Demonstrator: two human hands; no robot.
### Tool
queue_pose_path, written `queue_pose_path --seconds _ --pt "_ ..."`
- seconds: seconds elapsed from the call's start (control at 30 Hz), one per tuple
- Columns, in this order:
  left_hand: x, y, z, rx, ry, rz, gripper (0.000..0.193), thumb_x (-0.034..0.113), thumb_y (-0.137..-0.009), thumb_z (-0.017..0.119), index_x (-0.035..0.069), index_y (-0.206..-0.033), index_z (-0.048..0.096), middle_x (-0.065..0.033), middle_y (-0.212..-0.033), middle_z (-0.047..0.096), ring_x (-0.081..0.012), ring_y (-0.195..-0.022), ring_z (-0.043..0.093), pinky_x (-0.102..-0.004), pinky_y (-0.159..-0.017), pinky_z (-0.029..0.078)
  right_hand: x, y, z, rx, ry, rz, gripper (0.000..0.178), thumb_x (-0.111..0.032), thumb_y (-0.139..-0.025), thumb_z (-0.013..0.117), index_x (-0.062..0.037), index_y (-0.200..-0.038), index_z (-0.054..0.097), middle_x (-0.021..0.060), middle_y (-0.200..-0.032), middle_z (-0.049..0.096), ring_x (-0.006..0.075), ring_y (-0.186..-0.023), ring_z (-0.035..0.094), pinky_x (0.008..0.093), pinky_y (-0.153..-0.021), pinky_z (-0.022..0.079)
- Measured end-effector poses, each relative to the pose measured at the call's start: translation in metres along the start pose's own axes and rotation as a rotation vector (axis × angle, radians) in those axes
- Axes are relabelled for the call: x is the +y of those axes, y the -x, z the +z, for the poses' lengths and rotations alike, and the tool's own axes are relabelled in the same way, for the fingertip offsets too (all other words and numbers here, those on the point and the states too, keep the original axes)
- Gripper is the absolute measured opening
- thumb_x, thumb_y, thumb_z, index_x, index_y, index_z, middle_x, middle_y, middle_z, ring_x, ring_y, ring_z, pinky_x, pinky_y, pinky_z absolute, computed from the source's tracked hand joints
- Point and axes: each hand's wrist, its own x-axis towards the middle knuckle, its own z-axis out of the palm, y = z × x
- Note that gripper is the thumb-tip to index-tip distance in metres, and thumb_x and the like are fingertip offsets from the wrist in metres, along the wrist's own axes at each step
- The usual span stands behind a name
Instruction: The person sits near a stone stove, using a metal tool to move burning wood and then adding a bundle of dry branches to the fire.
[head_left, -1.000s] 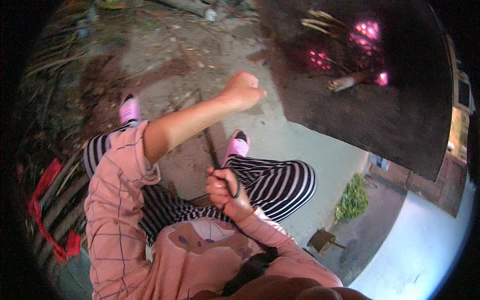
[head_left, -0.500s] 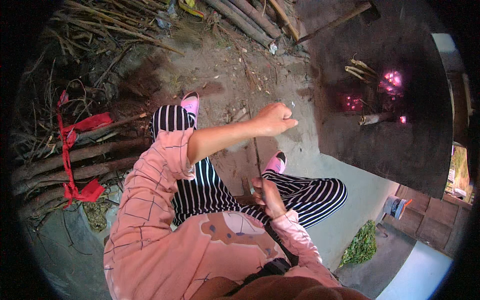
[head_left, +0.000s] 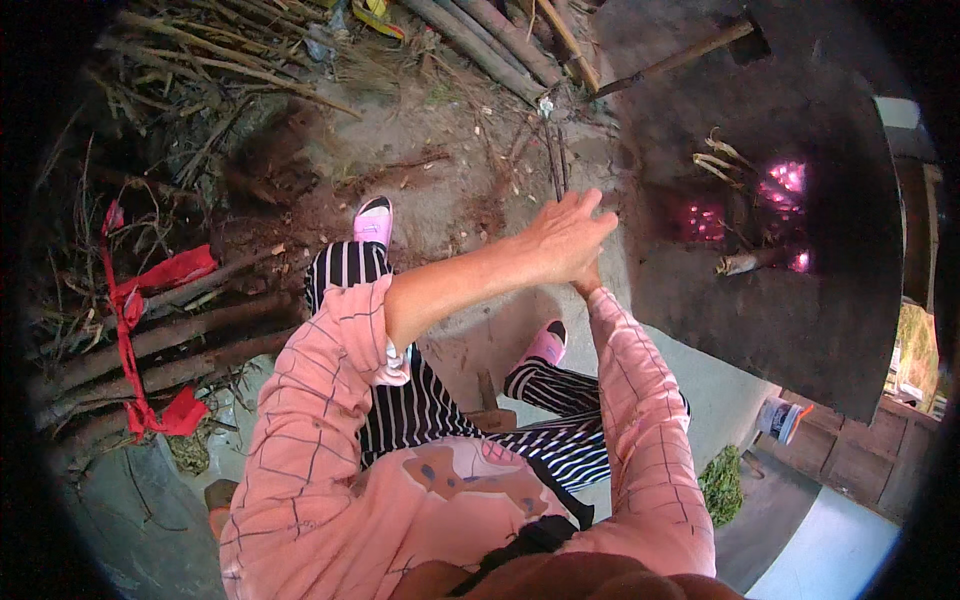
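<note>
My left hand reaches across the middle with its fingers bent over, and what they close on is hidden. Just below it, and mostly covered by it, is my right hand, raised on an outstretched arm. Two thin dark prongs stick out beyond the hands toward the far side; they look like fire tongs. The tongs' grip end is out of sight behind my left hand. To the right of both hands, embers glow pink on a dark floor, with partly burnt sticks and a thicker stick beside them.
Branches and logs lie at the far side. At left is a log stack with red cloth. A long-handled tool lies far right. Green leaves and a white bucket are near right.
My right hand has risen from near my lap, forward and right, up to my left hand. The tongs have moved farther away with it. My left hand has shifted slightly right.
</note>
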Motion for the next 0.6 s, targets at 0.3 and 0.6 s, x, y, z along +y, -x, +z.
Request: queue_pose_path --seconds 0.3,0.6 --pt "-0.014 -0.007 -0.022 -0.236 -0.105 -0.049 0.030 0.018 -0.084 0.063 0.002 -0.109 0.060 -0.0201 -0.117 0.052 -0.0395 -0.105 0.055 -0.0504 -0.085 0.047 -0.014 -0.051 0.045 0.008 -0.057 0.110 0.028 -0.026 -0.084 0.062 -0.0002 -0.095 0.064 0.0041 -0.065 0.059 0.0144 -0.060 0.056 0.0341 -0.054 0.044" --pt "-0.033 -0.001 -0.021 -0.548 -0.377 -0.114 0.034 0.031 -0.084 0.066 0.005 -0.107 0.063 -0.0196 -0.109 0.061 -0.0368 -0.101 0.062 -0.0481 -0.085 0.051 0.004 0.070 -0.069 -0.145 -0.618 0.001 0.022 -0.018 -0.092 0.056 -0.0046 -0.109 0.060 -0.0077 -0.061 0.045 0.0036 -0.047 0.038 0.0229 -0.042 0.028"
